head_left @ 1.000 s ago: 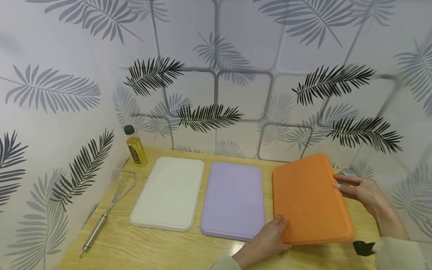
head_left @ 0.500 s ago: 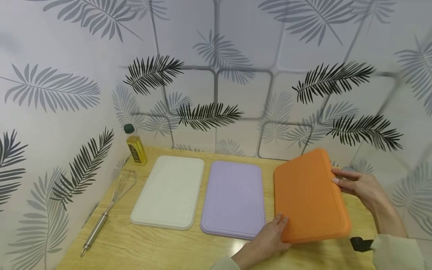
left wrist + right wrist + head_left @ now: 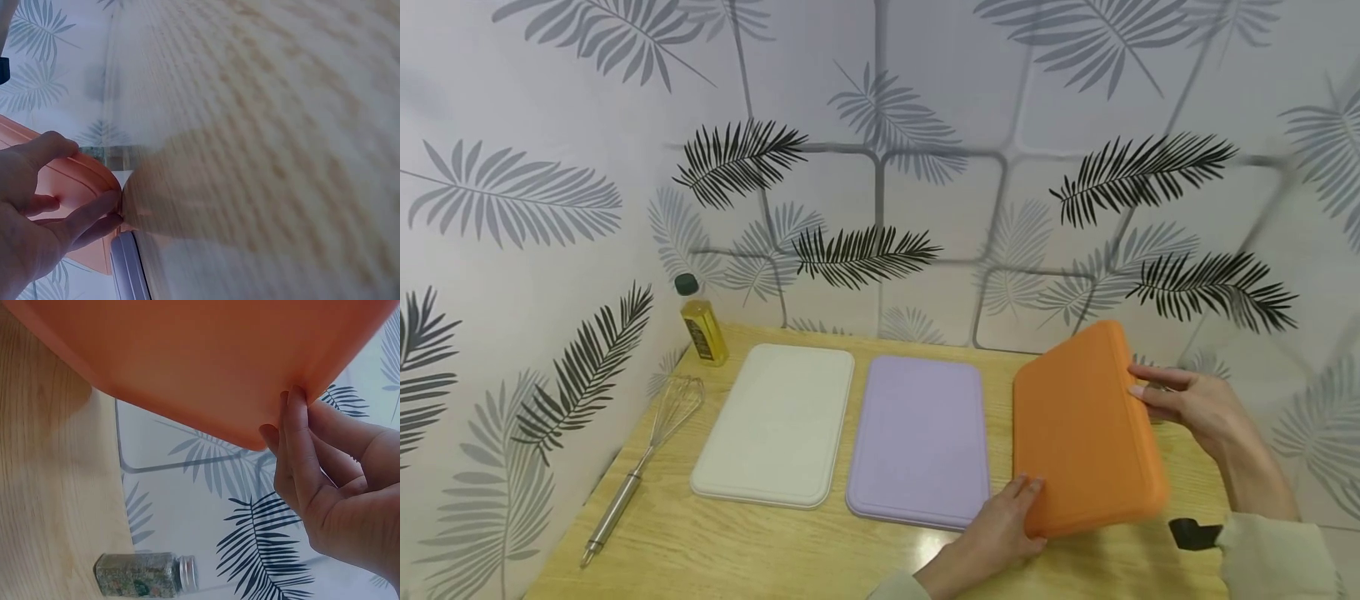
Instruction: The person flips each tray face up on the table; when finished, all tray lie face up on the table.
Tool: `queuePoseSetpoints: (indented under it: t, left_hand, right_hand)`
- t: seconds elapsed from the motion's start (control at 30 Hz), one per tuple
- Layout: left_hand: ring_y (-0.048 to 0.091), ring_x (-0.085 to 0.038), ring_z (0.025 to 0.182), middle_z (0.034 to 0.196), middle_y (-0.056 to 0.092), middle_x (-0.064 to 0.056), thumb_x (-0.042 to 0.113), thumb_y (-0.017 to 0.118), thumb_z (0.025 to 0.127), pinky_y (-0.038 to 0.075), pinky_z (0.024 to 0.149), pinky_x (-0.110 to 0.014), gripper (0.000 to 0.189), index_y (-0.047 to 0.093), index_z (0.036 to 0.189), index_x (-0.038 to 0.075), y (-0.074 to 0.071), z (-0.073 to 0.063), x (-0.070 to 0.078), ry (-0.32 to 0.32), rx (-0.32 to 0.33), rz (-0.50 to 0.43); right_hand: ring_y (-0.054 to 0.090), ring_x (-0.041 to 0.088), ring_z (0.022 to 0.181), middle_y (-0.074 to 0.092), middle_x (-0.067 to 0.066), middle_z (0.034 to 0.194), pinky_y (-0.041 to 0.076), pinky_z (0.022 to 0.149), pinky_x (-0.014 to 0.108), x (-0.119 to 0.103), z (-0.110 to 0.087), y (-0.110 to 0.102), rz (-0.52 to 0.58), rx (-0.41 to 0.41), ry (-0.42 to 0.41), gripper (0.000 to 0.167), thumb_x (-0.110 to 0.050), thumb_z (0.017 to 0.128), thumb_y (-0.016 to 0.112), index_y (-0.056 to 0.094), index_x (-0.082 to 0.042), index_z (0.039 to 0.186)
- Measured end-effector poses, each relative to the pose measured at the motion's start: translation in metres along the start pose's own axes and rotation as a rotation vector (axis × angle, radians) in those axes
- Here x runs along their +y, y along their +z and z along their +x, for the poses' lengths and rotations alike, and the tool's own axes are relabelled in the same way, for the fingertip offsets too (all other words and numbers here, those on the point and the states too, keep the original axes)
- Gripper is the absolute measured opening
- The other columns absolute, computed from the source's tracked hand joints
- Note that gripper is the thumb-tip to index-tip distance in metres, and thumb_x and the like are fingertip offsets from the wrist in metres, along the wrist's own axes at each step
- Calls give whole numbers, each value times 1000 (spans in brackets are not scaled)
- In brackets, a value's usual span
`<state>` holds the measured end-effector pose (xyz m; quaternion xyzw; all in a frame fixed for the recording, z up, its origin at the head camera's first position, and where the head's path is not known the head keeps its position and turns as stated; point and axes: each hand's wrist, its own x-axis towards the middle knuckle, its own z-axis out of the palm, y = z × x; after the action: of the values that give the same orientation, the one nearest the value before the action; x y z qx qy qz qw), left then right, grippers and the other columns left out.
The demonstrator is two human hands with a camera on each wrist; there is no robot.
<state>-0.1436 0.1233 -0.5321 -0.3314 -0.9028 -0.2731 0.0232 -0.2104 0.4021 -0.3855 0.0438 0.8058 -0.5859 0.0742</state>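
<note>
An orange cutting board [image 3: 1082, 433] leans up from the table, its right side raised and its left edge low. My right hand [image 3: 1213, 421] pinches the raised right edge between thumb and fingers; in the right wrist view, that hand [image 3: 337, 475] holds it close to a corner. At the lower left corner, my left hand [image 3: 1000, 525] grips the board, and the left wrist view has its fingers [image 3: 81, 219] curled over the rim. A purple cutting board [image 3: 921, 442] lies flat just left of that hand, and a white cutting board [image 3: 775, 425] lies flat further left.
A metal whisk [image 3: 643, 467] lies along the table's left side. A small bottle of yellow oil [image 3: 702, 329] with a dark green cap stands in the back left corner. In the right wrist view, a spice jar [image 3: 140, 575] stands near the patterned wall [image 3: 940, 208].
The orange board's right side has risen and tipped further left, along with my right hand. My left hand has stayed at the lower left corner.
</note>
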Motion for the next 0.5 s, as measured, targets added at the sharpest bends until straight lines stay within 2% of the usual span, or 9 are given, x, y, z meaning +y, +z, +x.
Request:
queuePoseSetpoints:
  t: [0.1,0.23,0.33,0.5]
  left_hand:
    - [61,-22,112,135,53,-14,25,81,76,52,87,-20,76,46,141,8,0,-1,1,-4,19,-5]
    - [62,-21,109,132,55,-12,23,82,76,52,86,-19,76,46,141,7,1,-2,2,-6,39,-13]
    - [61,-19,110,130,56,-11,22,82,75,52,86,-19,75,47,139,6,1,-3,3,-7,60,-11]
    - [60,-17,112,129,58,-9,21,83,73,52,87,-23,76,48,139,7,1,-4,6,-30,81,-27]
  right_hand:
    - [71,15,87,67,-20,96,58,76,30,-5,0,3,-21,0,7,59,-29,87,73,52,-10,139]
    - [71,15,87,63,-27,99,57,77,25,-10,0,7,-37,6,10,66,-32,86,73,47,-6,142]
    - [71,14,86,65,-26,97,56,76,22,-12,0,10,-29,15,12,64,-31,86,73,49,-8,140]
    - [70,9,81,70,-17,92,58,72,25,-18,2,16,8,45,23,52,-29,84,75,60,-15,132]
